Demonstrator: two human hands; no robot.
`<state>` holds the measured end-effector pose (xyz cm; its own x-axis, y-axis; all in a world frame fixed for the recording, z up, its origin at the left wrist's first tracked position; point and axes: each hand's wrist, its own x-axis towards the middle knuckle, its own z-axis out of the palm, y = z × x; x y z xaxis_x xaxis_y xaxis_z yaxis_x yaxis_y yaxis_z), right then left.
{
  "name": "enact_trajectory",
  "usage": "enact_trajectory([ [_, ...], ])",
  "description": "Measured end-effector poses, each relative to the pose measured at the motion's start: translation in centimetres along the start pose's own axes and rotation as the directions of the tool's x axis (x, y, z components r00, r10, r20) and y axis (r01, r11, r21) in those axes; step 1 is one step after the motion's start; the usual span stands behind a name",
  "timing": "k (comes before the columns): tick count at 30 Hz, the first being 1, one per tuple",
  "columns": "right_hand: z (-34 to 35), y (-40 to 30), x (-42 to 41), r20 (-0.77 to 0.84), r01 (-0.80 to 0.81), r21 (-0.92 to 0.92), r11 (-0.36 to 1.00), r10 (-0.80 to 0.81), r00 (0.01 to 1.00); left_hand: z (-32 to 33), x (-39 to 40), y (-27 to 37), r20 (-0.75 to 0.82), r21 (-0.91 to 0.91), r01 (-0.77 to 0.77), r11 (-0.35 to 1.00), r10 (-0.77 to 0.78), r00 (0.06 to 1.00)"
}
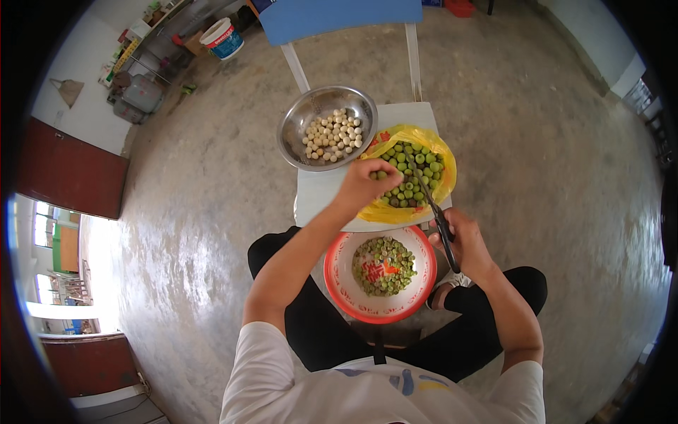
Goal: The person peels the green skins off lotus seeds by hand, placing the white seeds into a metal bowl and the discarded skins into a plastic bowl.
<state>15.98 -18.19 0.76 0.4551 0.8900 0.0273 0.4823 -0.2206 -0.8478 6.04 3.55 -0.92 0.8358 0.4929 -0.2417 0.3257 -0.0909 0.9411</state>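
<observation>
My left hand (pixel 373 183) is closed around small round green fruits over the left rim of an open yellow plastic bag (pixel 449 156). A green piece shows at its fingertips, slightly blurred. My right hand (pixel 469 244) grips the black handle of a knife (pixel 424 183), whose narrow blade points up and left across the bag. Many green fruits (pixel 418 159), a few of them brownish, fill the bag. Left of it, a stainless steel bowl (pixel 291 130) contains pale round kernels (pixel 332 135). Between my legs sits a red-rimmed enamel basin (pixel 344 302) with green cut pieces (pixel 394 289) inside.
Bowl and bag rest on the pale seat (pixel 323 204) of a chair with a blue backrest (pixel 339 18). A plastic bucket (pixel 223 40), grey gas cylinders (pixel 142 94) and a cluttered shelf stand at upper left. Dark red door panels (pixel 74 167) flank a bright doorway at left.
</observation>
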Motion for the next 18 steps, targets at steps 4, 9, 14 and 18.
enact_trajectory([
  [4, 0.8, 0.6, -0.4, 0.052, 0.115, 0.029, 0.993, -0.117, 0.992, -2.8, -0.9, 0.7, 0.132, -0.738, 0.083, 0.670, 0.022, 0.991],
  [9, 1.2, -1.0, -0.3, 0.176, -0.035, 0.004, 0.999, 0.033, 0.984, -3.5, -1.2, 0.2, 0.126, -0.747, 0.041, 0.663, 0.080, 0.989],
  [14, 1.4, -1.0, -0.3, 0.156, -0.022, -0.013, 1.000, 0.024, 0.988, -3.4, -1.4, -0.1, 0.072, -0.711, -0.028, 0.702, 0.113, 0.991],
  [18, 1.8, -0.3, -0.4, 0.135, -0.015, 0.060, 0.998, 0.007, 0.991, -3.3, -1.4, 0.0, 0.039, -0.673, -0.071, 0.736, 0.132, 0.991],
])
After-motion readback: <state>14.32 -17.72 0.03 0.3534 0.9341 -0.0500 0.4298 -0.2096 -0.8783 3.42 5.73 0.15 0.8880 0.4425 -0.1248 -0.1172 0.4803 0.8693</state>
